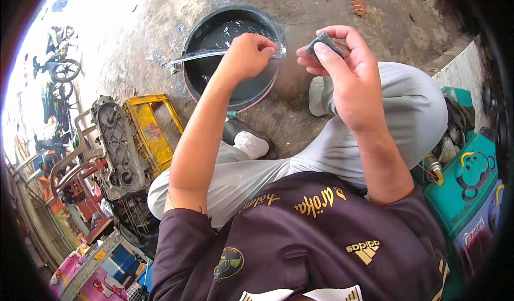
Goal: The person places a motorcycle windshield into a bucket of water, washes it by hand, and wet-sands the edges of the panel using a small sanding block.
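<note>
Over a round dark basin (232,101) of water, my left hand (249,55) is closed, its fingertips pressed together near the right rim. Anything between them is too small to make out. A long, shiny, clear strip (198,55) crosses the basin and passes behind this hand; whether the fingers touch it cannot be told. To the right of the basin, my right hand (353,68) is raised with a small dark grey-green folded piece (325,46) gripped between thumb and fingers.
An orange coil spring (358,2) lies on the concrete floor at the top. Left of my legs are a metal engine casing (119,140) and a yellow crate (155,132). Green cases (463,178) stand at the right. Bicycles (64,70) are at the far left.
</note>
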Tool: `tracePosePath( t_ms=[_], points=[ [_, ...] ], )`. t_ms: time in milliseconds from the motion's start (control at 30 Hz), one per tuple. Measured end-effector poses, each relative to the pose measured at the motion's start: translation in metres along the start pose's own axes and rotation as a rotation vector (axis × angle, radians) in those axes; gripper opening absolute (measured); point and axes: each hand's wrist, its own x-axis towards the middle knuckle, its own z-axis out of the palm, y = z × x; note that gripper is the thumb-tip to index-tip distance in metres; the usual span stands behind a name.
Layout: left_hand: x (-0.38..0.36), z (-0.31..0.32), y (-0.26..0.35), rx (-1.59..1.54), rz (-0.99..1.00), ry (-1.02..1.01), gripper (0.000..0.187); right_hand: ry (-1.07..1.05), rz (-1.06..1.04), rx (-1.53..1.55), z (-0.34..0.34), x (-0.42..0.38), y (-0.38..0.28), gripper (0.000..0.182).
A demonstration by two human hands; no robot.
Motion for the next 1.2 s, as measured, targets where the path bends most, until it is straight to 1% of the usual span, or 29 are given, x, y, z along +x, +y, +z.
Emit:
tracePosePath(
  t_ms=[133, 300, 367, 400, 433, 500, 567, 600, 667, 700, 767, 800, 867, 933, 967, 1033, 1067, 1133, 1200],
  points=[
    [-0.002, 0.014, 0.005, 0.020, 0.049, -0.031, 0.027, 0.014, 0.011, -0.010, 0.000, 0.000, 0.000, 0.022],
    [-0.011, 0.012, 0.008, 0.045, 0.054, 0.003, 0.026, 0.021, -0.014, -0.028, -0.003, 0.002, 0.002, 0.022],
    [-0.020, 0.005, -0.012, -0.056, -0.045, -0.092, 0.026, 0.051, 0.005, -0.043, -0.003, 0.003, 0.001, 0.022],
    [-0.026, 0.004, -0.031, -0.089, -0.048, -0.126, 0.027, 0.051, 0.003, -0.041, -0.003, 0.003, 0.002, 0.022],
    [-0.031, 0.008, -0.056, -0.086, -0.046, -0.125, 0.027, 0.047, -0.005, -0.043, -0.003, 0.003, 0.003, 0.021],
    [-0.040, 0.024, -0.109, -0.130, -0.172, -0.251, 0.025, 0.040, -0.016, -0.043, -0.002, 0.003, 0.002, 0.021],
    [-0.044, 0.036, -0.139, 0.068, -0.280, -0.203, 0.028, 0.023, -0.002, -0.051, 0.001, 0.002, 0.001, 0.021],
    [-0.042, 0.045, -0.152, 0.066, -0.281, -0.199, 0.028, 0.018, -0.002, -0.052, 0.002, 0.001, 0.002, 0.021],
    [-0.032, 0.061, -0.168, 0.415, -0.486, -0.216, 0.032, 0.020, -0.014, -0.048, 0.003, 0.001, 0.003, 0.021],
    [-0.028, 0.065, -0.167, 0.412, -0.479, -0.213, 0.032, 0.021, -0.020, -0.054, 0.003, 0.002, 0.003, 0.021],
    [-0.021, 0.075, -0.164, 0.386, -0.322, -0.216, 0.028, 0.024, -0.011, -0.058, 0.001, 0.003, 0.003, 0.020],
    [-0.020, 0.072, -0.154, 0.385, -0.316, -0.213, 0.028, 0.026, -0.017, -0.062, 0.000, 0.004, 0.004, 0.020],
    [-0.028, 0.051, -0.112, -0.348, -0.380, -0.309, 0.022, 0.036, -0.009, -0.053, -0.002, 0.005, 0.008, 0.020],
    [-0.041, 0.030, -0.067, -0.425, -0.182, -0.251, 0.015, 0.044, 0.004, -0.067, -0.002, 0.007, 0.007, 0.020],
    [-0.045, 0.021, -0.052, -0.438, -0.143, -0.206, 0.020, 0.045, 0.017, -0.083, -0.002, 0.006, 0.007, 0.021],
    [-0.047, 0.010, -0.020, -0.469, 0.070, -0.040, 0.026, 0.035, 0.026, -0.092, 0.000, 0.006, 0.009, 0.021],
    [-0.044, 0.009, -0.015, -0.468, 0.071, -0.034, 0.026, 0.030, 0.030, -0.101, 0.000, 0.007, 0.009, 0.021],
    [-0.037, 0.008, -0.009, -0.280, 0.136, 0.035, 0.033, 0.020, 0.025, -0.087, 0.002, 0.006, 0.009, 0.021],
    [-0.037, 0.012, -0.008, -0.254, 0.133, 0.012, 0.034, 0.017, 0.022, -0.074, 0.000, 0.005, 0.008, 0.022]
  ],
)
